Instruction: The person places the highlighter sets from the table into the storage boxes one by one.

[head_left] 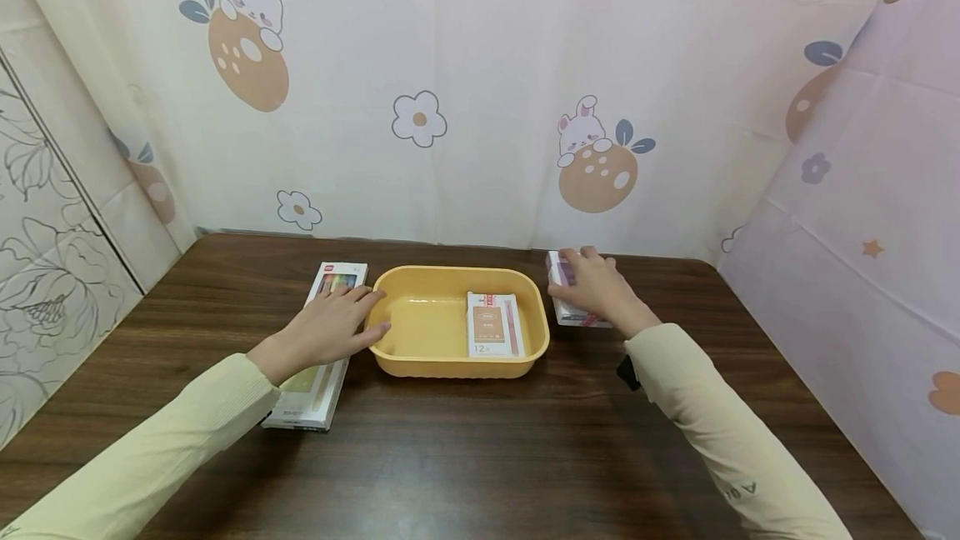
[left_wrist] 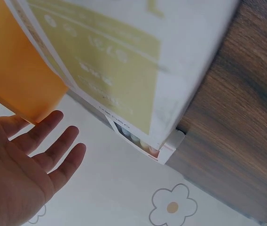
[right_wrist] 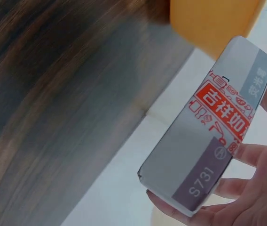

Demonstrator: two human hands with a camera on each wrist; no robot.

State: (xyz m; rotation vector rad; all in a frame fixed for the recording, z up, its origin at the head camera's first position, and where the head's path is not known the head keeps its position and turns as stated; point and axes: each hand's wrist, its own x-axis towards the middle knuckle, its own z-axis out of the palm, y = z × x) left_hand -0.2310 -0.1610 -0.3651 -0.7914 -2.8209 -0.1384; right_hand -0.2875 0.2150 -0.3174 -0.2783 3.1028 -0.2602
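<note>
A yellow plastic basket point(head_left: 461, 368) stands mid-table, with a white and orange box point(head_left: 497, 332) lying in its right half. My left hand point(head_left: 330, 327) is at the basket's left rim, fingers loosely spread and fingertips right at the edge. Under that hand lies a long white pen box point(head_left: 306, 407) with a yellow-green panel; colourful pen tips show through its window. To the basket's right, my right hand point(head_left: 597, 288) grips a white and purple highlighter box point(right_wrist: 190, 146) from above. Its fingers curl over one long side in the right wrist view; the thumb is mostly hidden.
The dark wood-grain table point(head_left: 450, 457) runs back to a pale curtain point(head_left: 480, 182) with rabbit and flower prints. Another printed curtain point(head_left: 847, 273) hangs along the right edge. A flower-lined panel point(head_left: 52, 273) is on the left.
</note>
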